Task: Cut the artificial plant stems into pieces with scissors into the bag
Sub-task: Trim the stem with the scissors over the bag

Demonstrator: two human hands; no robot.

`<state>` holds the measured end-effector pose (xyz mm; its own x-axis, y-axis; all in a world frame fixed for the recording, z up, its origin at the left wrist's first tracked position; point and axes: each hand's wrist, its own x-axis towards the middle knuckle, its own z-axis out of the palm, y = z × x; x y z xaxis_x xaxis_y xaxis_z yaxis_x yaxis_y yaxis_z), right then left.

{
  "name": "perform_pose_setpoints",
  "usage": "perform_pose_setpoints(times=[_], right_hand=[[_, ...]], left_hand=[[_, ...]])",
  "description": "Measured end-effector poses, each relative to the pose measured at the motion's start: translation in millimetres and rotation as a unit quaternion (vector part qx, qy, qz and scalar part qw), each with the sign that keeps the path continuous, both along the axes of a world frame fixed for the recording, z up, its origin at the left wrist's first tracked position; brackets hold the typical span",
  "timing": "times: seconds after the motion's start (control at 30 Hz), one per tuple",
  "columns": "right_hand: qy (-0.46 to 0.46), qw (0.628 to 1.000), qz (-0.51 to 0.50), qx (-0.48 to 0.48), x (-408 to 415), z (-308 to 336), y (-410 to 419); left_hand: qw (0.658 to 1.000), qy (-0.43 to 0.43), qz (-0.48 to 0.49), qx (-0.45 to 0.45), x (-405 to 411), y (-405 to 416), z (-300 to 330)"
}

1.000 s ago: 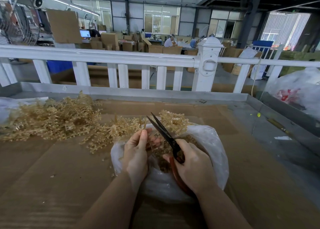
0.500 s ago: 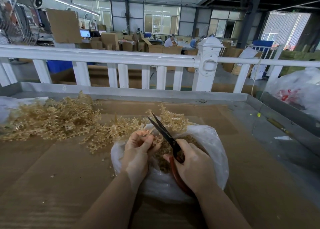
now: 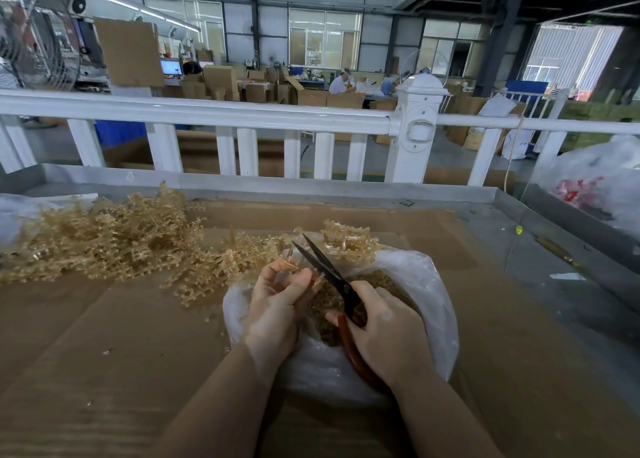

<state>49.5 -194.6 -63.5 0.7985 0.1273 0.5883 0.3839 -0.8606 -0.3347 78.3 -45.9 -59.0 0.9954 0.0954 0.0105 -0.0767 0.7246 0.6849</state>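
Note:
A clear plastic bag [image 3: 429,284] lies open on the cardboard in front of me, with cut beige pieces [image 3: 377,279] inside it. My right hand [image 3: 388,336] grips the red handles of black-bladed scissors [image 3: 327,267], whose blades stand apart over the bag's mouth. My left hand [image 3: 277,305] pinches a short beige stem piece [image 3: 289,262] beside the blades. A large heap of beige artificial plant stems [image 3: 104,236] lies to the left, and a smaller sprig [image 3: 346,239] rests at the bag's far rim.
Brown cardboard [image 3: 104,353] covers the metal table, with a few small beige scraps on it. A white railing [image 3: 242,115] runs along the far side. Another plastic bag [image 3: 602,180] sits at the right edge.
My left hand's fingers have curled in and shifted slightly, now holding a short stem piece by the blades. The scissors stay open in nearly the same place.

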Motion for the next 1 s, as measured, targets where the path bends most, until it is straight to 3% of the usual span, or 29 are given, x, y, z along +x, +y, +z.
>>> perform_pose_setpoints(times=[0.13,0.27,0.47,0.63,0.8,1.0], right_hand=[[-0.003,1.000,-0.005,0.001,0.2,0.2,0.0],[0.001,1.000,0.000,0.004,0.1,-0.2,-0.7],[0.003,1.000,0.001,0.005,0.0,0.0,-1.1],[-0.003,1.000,0.007,0.019,0.2,-0.7,-0.9],[0.000,1.000,0.014,0.017,0.0,-0.6,-2.1],[-0.003,1.000,0.017,0.021,-0.2,-0.3,-1.5]], left_hand=[[0.999,-0.003,0.014,0.033,-0.3,-0.9,-1.7],[0.991,0.034,0.094,0.088,0.3,-1.3,-5.2],[0.983,-0.025,0.088,0.162,-1.6,-6.4,-3.7],[0.994,-0.009,0.033,0.108,-2.1,-3.6,-1.2],[0.984,-0.034,0.044,0.171,-3.5,-3.2,-3.1],[0.981,-0.024,0.067,0.178,0.1,-3.5,-6.0]])
